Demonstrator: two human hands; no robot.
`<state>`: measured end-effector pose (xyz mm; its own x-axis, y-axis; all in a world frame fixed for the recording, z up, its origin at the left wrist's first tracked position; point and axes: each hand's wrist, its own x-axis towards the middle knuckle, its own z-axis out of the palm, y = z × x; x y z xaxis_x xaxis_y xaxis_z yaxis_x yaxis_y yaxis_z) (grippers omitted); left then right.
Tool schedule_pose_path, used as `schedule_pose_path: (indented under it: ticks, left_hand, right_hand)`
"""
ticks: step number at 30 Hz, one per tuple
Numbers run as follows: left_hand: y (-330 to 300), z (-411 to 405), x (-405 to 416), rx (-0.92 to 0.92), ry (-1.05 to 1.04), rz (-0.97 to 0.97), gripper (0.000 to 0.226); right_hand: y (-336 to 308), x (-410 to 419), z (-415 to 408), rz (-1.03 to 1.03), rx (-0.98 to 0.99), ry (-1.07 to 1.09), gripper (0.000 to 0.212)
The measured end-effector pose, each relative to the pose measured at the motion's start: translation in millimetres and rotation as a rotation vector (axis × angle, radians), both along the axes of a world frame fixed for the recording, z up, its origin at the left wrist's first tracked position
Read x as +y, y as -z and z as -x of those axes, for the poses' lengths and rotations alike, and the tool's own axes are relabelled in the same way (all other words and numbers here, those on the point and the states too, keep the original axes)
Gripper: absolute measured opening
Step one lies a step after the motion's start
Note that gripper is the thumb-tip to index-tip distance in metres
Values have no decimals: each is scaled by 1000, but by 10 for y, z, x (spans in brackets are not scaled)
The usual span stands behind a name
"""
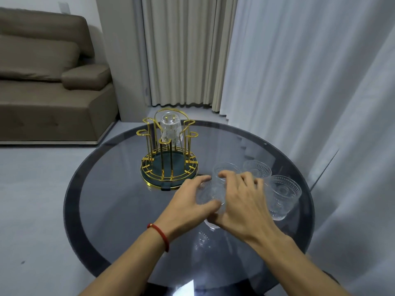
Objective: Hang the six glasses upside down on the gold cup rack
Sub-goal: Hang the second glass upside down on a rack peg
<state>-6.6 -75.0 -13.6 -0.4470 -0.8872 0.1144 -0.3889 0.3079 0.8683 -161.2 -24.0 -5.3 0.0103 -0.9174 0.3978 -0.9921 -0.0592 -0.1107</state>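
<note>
Head view, hands over a round smoked-glass table (119, 201). Centre of frame: I see the left hand (188, 201) and the right hand (239, 201) meeting on one patterned clear glass (210, 195), which stands among the loose glasses just right of centre. The left hand has its thumb along the near side and its fingertips on the far rim; the right hand lies over the top and right flank, fingers curled toward the far side. Both hands are closed around this glass; whether it is lifted off the table I cannot tell.

The gold cup rack (168, 159) stands above and to the left of the hands in the frame, near but not touching them, on a dark round tray base. One ribbed glass (171, 130) already hangs mouth-down on a far peg at the top of the rack. The nearest free peg (164, 142) faces the hands; its long axis is upright, so I judge the held glass must be inverted and lowered along that vertical line. The left hand is nearer the rack.

Right of the hands: three more glasses show, one (225, 168) behind the fingers, one (257, 168) further back, and one (282, 197) at the right, all upright. A sixth is not clearly visible.
</note>
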Motion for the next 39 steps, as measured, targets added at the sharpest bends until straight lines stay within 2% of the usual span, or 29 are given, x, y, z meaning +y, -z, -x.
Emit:
schedule_pose_path:
  ticks: [3, 5, 8, 11, 13, 16, 19, 22, 24, 25, 27, 28, 29, 33, 36, 39]
  left_hand:
    - [49, -67, -46, -20, 23, 75, 69]
    - [34, -117, -91, 12, -35, 108, 61]
    - [-56, -202, -182, 326, -180, -89, 49]
    - [-109, -295, -256, 609, -262, -300, 47]
    - [-115, -344, -275, 716, -222, -377, 45]
    - [-83, -370, -313, 755, -116, -424, 46]
    - [-20, -361, -366, 759, -66, -478, 45]
    - [62, -363, -450, 747, -5, -487, 41]
    - [143, -382, -524, 639, -169, -381, 48]
    - [209, -393, -573, 499, -299, -250, 51]
    - [380, -433, -668, 134, -484, 75, 38]
    - [478, -451, -711, -35, -506, 183, 31]
    - [567, -456, -745, -175, -496, 240, 35]
    - [853, -435, -799, -492, -425, 240, 72]
    - [970, -424, -815, -587, -382, 265, 79]
    - [1010, -429, -823, -611, -378, 264, 79]
  right_hand:
    - [-4, -10, -95, 98, -77, -162, 86]
    - [-11, -42, -146, 110, -161, -264, 84]
    - [-52, -121, -172, -6, -481, -367, 75]
    - [-70, -171, -176, -147, -674, -321, 53]
    - [-58, -213, -198, -199, -747, -292, 49]
    - [-57, -319, -206, -184, -938, -204, 62]
    - [-60, -425, -150, -262, -1121, -88, 81]
    - [-72, -493, -100, -239, -1153, -53, 76]
    - [-117, -535, -63, -121, -1164, -24, 71]
    - [-161, -554, -32, -59, -1152, -3, 69]
    - [-293, -589, 46, 22, -1131, 30, 71]
    - [-378, -620, 95, 52, -1149, 32, 73]
    - [-470, -670, 141, 83, -1174, 32, 74]
    - [-899, -1078, 228, 245, -1138, 92, 79]
    - [-1243, -1557, 193, 287, -1125, 66, 79]
    - [-1529, -2087, 71, 217, -1217, -12, 78]
